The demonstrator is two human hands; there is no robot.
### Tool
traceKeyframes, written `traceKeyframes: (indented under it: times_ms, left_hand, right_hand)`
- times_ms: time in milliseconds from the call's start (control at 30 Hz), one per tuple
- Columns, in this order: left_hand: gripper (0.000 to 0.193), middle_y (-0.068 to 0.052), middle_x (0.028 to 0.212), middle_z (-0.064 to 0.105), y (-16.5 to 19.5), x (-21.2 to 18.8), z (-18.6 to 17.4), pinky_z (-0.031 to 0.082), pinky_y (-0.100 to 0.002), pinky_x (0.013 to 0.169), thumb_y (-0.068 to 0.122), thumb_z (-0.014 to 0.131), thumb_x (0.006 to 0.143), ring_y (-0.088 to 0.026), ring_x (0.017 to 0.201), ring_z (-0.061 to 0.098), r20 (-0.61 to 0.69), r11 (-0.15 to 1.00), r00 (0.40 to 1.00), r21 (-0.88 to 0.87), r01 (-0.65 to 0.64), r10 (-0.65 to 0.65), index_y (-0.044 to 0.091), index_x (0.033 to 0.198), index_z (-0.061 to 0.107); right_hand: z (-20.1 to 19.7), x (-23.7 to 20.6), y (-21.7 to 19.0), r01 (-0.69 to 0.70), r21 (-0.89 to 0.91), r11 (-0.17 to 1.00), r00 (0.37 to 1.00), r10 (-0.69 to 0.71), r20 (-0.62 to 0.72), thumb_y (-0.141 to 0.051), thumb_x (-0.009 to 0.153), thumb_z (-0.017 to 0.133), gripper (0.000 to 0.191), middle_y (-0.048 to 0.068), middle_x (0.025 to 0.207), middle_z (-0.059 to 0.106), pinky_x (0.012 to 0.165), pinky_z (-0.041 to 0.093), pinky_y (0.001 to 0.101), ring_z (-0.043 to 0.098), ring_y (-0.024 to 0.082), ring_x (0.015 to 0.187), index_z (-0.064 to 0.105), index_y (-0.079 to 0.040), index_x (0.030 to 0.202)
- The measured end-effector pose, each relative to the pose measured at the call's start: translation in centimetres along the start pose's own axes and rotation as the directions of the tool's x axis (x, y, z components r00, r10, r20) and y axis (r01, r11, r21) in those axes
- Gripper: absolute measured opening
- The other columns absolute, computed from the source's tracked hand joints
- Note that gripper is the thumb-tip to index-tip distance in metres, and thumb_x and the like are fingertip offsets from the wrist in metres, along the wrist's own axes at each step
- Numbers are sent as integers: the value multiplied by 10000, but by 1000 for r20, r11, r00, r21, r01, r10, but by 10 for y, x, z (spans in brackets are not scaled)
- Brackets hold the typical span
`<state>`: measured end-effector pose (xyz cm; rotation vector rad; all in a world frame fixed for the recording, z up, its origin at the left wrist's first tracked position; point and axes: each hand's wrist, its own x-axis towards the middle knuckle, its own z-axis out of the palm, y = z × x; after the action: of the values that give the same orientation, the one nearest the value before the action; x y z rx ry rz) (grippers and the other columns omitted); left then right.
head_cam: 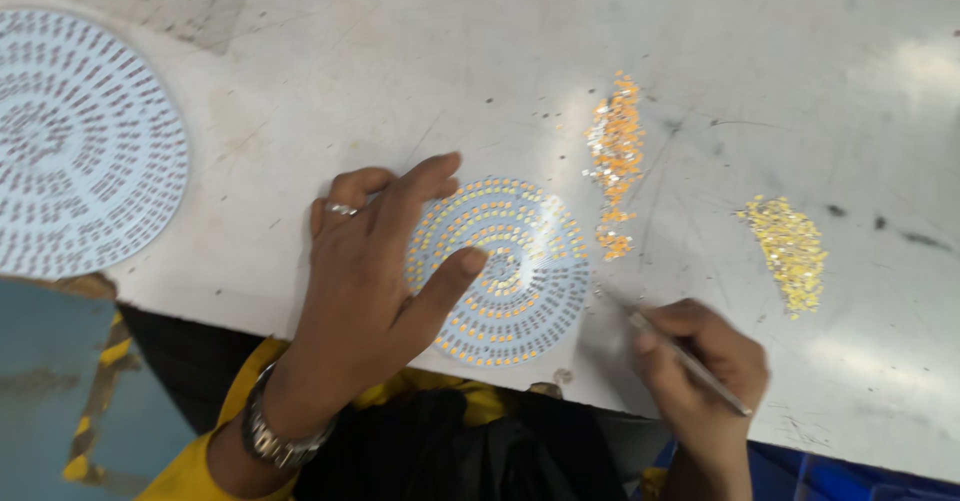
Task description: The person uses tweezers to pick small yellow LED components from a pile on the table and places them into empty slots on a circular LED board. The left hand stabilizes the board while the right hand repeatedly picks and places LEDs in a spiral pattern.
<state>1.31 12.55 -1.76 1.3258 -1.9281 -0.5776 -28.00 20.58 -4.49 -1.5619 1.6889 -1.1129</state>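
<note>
Head view, looking down on a scuffed grey worktop [480, 71].

Left hand [375, 281]: lies flat, palm down, fingers spread, on the left part of a small round circuit board [520, 281]. Nothing is clasped; the hand is released and presses the board down. The thumb points toward the board's centre, and the fingertips reach its upper left rim. There is a ring on one finger and a metal wristwatch [272, 431] on the wrist, with a yellow sleeve below it.

Small round board: sits close to the worktop's near edge, roughly midway along it. Its face is pale blue-white. Rings of tiny orange-yellow chips cover most of it; the innermost rings look partly bare and shiny.

Right hand [700, 361]: at the near edge, just right of the board, fingers clenched around thin metal tweezers [690, 361]. The tool runs slantwise, its tip pointing up-left toward the board's right rim. I cannot tell whether the tip holds a chip; it is blurred.

Loose parts: a narrow heap of orange chips [615, 161] lies just beyond the board's upper right rim, running away from the near edge. A second heap of yellow chips [790, 246] lies farther right, apart from the first.

Far left: a large round board [75, 146], pale, covered in rings of small dark pads, lies at the worktop's left edge, well apart from both hands.

Below the near edge: dark cloth at the person's lap.
</note>
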Motion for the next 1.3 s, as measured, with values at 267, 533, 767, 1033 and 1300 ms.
traceKeyframes:
  times_ms: [267,533,767,1033,1300]
  left_hand:
    - [602,-84,1190,746,-1,-2,1,315,-504,1087,445,619,993,-296,1212,539,8,1000,1000,26,12,-12,40,1430,535]
    - [603,-88,1181,751,-2,-2,1,308,-499,1101,456,614,1005,-280,1210,546,12,1000,1000,31,4,-4,29,1425,537]
    - [597,-91,1177,753,0,-2,-1,309,-489,1081,450,616,1006,-269,1173,575,23,999,1000,41,4,-5,24,1417,537]
    - [603,-87,1173,757,-1,-2,-1,303,-488,1065,454,618,1000,-270,1170,575,24,999,1000,34,6,-6,22,1414,539]
    - [601,-87,1199,748,0,-2,-1,306,-503,1080,423,648,992,-289,1184,567,20,999,1000,35,-4,3,33,1432,523]
  right_hand:
    - [-6,16,10,-196,-49,979,964,183,-193,-45,976,711,147,-42,736,593,562,321,179,451,-2,639,704,44,1092]
    - [-22,0,8,-38,-27,999,999,37,-31,-73,885,732,142,17,777,668,577,393,189,544,27,648,708,44,961]
    - [-17,-4,17,-78,-56,995,994,73,-82,-60,899,743,156,43,789,678,592,398,178,546,37,653,712,56,998]
    - [-14,-1,11,-68,-59,996,996,64,-65,-69,890,766,171,27,777,683,574,386,166,537,22,634,713,53,998]
    - [-13,-3,5,-94,-176,980,994,82,-71,-62,887,765,135,20,719,653,553,355,184,488,34,600,723,38,968]
